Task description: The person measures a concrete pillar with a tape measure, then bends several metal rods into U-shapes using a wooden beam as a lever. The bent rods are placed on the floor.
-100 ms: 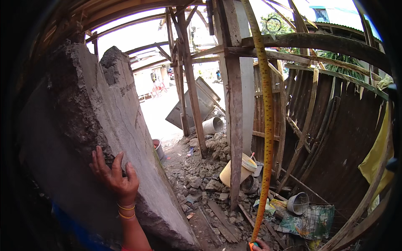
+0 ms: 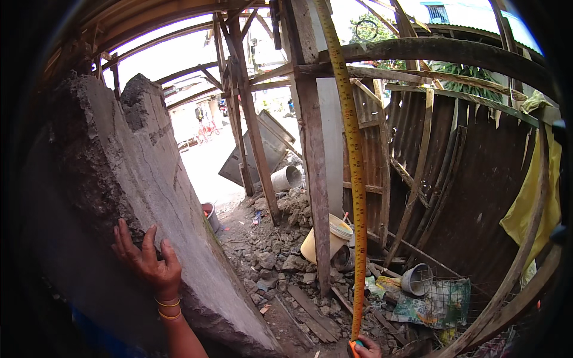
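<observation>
My left hand (image 2: pixel 147 262) rests against the edge of a rough, broken concrete wall (image 2: pixel 161 179), its fingers spread and holding nothing. Two thin yellow bands circle that wrist. Low in the middle, my right hand (image 2: pixel 369 347) is closed round a tape measure with an orange and teal case (image 2: pixel 354 347), partly cut off by the lower edge. From the case a yellow tape blade (image 2: pixel 356 197) stretches upward past the top of the view, passing in front of the wooden framing. Where the blade's far end sits is out of sight.
Wooden posts (image 2: pixel 314 161) and a crossbeam (image 2: pixel 441 52) stand ahead. Rubble (image 2: pixel 268 259) and loose boards cover the ground. A cream bucket (image 2: pixel 327 238) leans by a post, and a grey bucket (image 2: pixel 416 280) lies near wire mesh. Rusty corrugated sheets (image 2: pixel 459 197) close off the right.
The whole scene has shifted left and slightly down in the view. More of my right hand and the tape case shows now. My left hand stays on the wall.
</observation>
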`<state>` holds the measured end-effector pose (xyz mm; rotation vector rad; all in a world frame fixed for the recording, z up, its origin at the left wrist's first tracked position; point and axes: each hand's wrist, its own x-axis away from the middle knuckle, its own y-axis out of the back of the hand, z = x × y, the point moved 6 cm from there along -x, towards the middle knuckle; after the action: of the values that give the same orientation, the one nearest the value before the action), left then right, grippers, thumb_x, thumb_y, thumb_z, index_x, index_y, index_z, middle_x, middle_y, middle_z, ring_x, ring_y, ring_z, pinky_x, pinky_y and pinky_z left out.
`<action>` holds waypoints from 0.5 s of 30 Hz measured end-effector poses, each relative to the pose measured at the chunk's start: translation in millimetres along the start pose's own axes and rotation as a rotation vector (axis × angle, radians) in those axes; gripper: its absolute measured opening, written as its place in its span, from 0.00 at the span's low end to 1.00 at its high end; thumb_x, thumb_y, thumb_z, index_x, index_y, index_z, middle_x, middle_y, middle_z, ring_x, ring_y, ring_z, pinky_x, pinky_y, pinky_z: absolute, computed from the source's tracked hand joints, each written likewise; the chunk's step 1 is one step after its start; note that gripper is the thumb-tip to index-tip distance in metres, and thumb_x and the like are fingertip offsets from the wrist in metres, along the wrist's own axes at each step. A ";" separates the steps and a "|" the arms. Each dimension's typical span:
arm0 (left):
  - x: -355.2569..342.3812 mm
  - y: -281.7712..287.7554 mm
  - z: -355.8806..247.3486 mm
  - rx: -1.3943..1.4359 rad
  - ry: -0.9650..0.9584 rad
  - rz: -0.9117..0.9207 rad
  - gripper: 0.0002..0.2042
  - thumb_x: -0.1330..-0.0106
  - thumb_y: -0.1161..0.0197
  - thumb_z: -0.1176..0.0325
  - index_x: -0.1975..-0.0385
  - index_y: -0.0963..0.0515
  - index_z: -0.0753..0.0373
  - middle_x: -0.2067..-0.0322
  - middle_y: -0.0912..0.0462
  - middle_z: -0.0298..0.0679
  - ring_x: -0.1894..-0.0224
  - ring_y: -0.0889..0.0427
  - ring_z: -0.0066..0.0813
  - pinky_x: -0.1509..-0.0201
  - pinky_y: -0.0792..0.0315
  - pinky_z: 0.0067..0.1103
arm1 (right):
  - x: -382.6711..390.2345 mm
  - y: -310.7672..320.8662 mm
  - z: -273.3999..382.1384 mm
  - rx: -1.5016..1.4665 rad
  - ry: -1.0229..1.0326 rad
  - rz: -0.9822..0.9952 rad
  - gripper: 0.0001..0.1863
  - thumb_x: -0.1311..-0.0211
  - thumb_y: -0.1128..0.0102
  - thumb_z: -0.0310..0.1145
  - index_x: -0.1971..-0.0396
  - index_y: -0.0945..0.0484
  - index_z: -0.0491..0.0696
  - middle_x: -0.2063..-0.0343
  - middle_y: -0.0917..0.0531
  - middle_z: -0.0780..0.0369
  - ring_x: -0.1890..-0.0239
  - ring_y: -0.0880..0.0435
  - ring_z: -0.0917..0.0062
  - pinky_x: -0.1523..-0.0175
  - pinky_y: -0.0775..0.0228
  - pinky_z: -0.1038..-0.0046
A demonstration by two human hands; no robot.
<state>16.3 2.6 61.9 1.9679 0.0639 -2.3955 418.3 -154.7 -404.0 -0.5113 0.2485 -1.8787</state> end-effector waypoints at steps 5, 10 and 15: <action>-2.5 -0.4 -6.3 -0.007 -0.022 -0.010 0.12 0.29 0.43 0.62 0.50 0.20 0.57 0.29 0.36 0.53 0.26 0.39 0.58 0.28 0.44 0.58 | 4.6 5.0 1.8 0.093 0.024 -0.012 0.19 0.32 0.34 0.33 0.44 0.21 0.43 0.84 0.26 0.71 0.86 0.34 0.87 0.80 0.46 0.81; -1.6 -0.3 -4.7 -0.020 -0.024 -0.008 0.13 0.29 0.42 0.62 0.50 0.20 0.57 0.29 0.35 0.52 0.27 0.38 0.58 0.28 0.43 0.57 | 8.6 1.5 0.2 0.000 0.027 -0.007 0.17 0.31 0.35 0.32 0.45 0.19 0.45 0.84 0.27 0.71 0.86 0.35 0.88 0.80 0.46 0.81; -2.3 0.2 -5.1 -0.016 -0.026 -0.015 0.12 0.29 0.42 0.63 0.50 0.20 0.57 0.29 0.35 0.52 0.26 0.38 0.58 0.28 0.43 0.57 | 12.9 2.7 2.1 0.009 0.008 0.002 0.16 0.31 0.35 0.31 0.45 0.19 0.45 0.84 0.27 0.71 0.86 0.35 0.88 0.80 0.46 0.81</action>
<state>21.8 2.7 63.2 1.9365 0.0977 -2.4209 417.8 -167.5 -400.3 -0.4970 0.2458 -1.8792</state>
